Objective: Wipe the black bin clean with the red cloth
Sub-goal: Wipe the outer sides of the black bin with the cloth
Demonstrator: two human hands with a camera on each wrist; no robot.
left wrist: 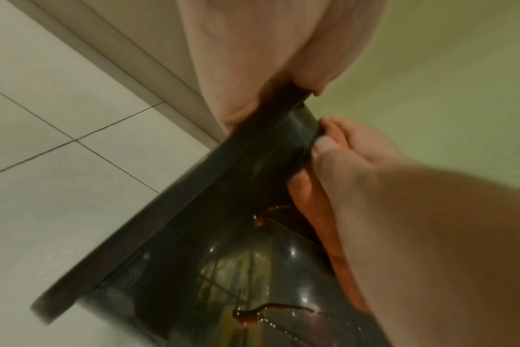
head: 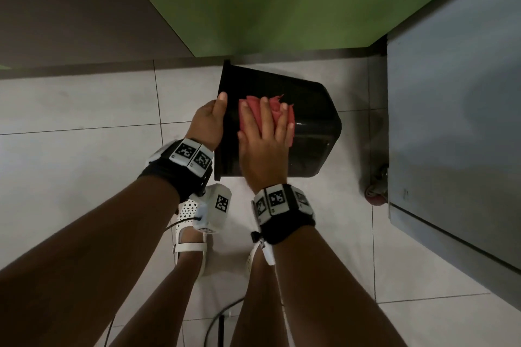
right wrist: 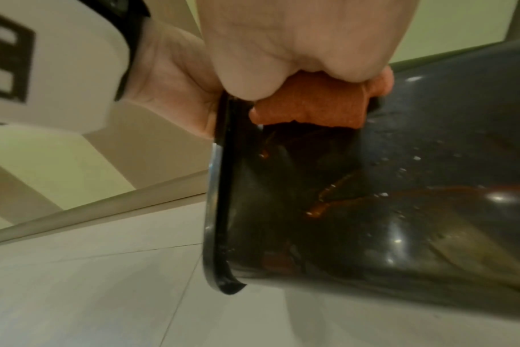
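Observation:
The black bin (head: 310, 98) is tipped on its side above the tiled floor, its open mouth facing left. My left hand (head: 212, 118) grips the rim, thumb hooked over the edge. My right hand (head: 265, 132) lies on the bin's upper side with fingers spread, pressing the bunched red cloth (head: 277, 105) against it. In the left wrist view the cloth (left wrist: 318, 211) shows under the right hand (left wrist: 371, 178), and brown streaks (left wrist: 253, 314) run down the glossy bin (left wrist: 223, 258). The right wrist view shows the cloth (right wrist: 312, 105) near the rim (right wrist: 220, 211).
A green wall (head: 282, 3) stands just behind the bin. A grey cabinet (head: 451, 121) on a caster (head: 376, 191) is close on the right. My feet in white shoes (head: 191, 234) are below the bin, and a dark cable (head: 220, 318) lies on the floor.

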